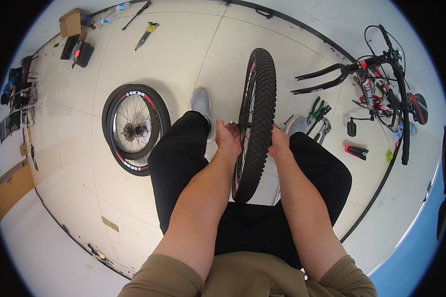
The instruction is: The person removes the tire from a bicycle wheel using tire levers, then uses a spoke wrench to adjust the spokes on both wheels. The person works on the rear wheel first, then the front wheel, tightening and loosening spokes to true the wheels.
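Wheel (263, 111) upright between fingers (234, 130)

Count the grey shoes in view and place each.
2: the left shoe is left of the upright wheel, beyond the left hand; the right shoe is right of it, beyond the right hand, partly hidden.

left forearm (197, 190): reaching forward, slanting inward | left hand (227, 139): fingers (235, 130) curled inward | right forearm (302, 185): reaching forward, slanting inward | right hand (280, 142): level with left, apart, fingertips hidden | legs (176, 148): knees bent, spread outside both forearms
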`<action>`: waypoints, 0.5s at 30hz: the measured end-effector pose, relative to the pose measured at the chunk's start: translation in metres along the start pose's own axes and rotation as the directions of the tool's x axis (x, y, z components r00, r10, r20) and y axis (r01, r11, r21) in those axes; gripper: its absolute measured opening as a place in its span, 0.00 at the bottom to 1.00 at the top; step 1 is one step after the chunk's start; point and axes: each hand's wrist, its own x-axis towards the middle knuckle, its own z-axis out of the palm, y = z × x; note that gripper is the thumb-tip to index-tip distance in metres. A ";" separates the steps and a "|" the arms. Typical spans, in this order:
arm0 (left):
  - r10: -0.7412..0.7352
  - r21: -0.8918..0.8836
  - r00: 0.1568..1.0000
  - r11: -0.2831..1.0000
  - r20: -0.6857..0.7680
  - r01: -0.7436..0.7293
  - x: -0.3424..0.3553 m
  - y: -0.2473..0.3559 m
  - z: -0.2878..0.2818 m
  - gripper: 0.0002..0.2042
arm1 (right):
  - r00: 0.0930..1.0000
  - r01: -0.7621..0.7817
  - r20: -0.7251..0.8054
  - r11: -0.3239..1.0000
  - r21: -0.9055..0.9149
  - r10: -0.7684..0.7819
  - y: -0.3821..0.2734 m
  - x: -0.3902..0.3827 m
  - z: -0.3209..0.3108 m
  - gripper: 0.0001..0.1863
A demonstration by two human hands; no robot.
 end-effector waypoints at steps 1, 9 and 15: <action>0.001 -0.020 1.000 1.000 -0.020 -0.001 0.002 -0.001 -0.001 0.29 | 1.000 0.005 -0.007 1.000 -0.001 -0.005 -0.001 -0.001 0.001 0.15; 0.017 -0.035 0.999 0.999 -0.036 -0.019 0.000 -0.001 0.004 0.26 | 1.000 0.012 -0.017 1.000 -0.019 -0.013 -0.003 -0.007 0.004 0.13; 0.005 -0.067 0.995 0.998 -0.101 -0.012 -0.002 -0.001 0.006 0.27 | 1.000 0.002 0.015 1.000 0.010 -0.002 0.001 0.003 -0.003 0.14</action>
